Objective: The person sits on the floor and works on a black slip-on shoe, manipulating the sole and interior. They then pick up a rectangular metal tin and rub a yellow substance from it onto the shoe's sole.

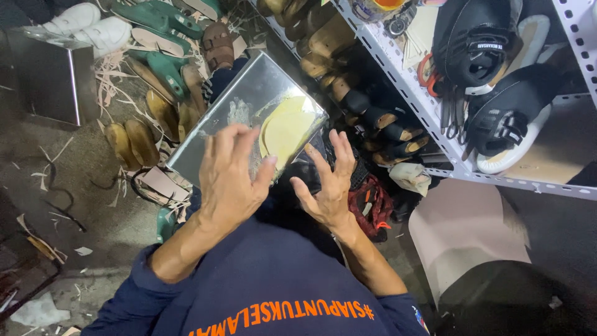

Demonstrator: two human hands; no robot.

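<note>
My left hand [229, 177] hovers with fingers spread over the near edge of a shiny metal slab [249, 93] that rests on my lap. My right hand [326, 183] is beside it, palm turned inward and fingers apart, just below the slab's right corner. On the slab lies a pale yellow sole-shaped piece [287, 129], close to the fingertips of both hands. Neither hand grips anything. My dark blue sleeves and shirt fill the bottom of the view.
A white metal rack [435, 118] at the right holds black sandals [479, 43] and wooden soles [323, 43]. Brown and green sandals [161, 18] and tan scraps litter the floor at the left. A metal box [53, 78] stands at the far left.
</note>
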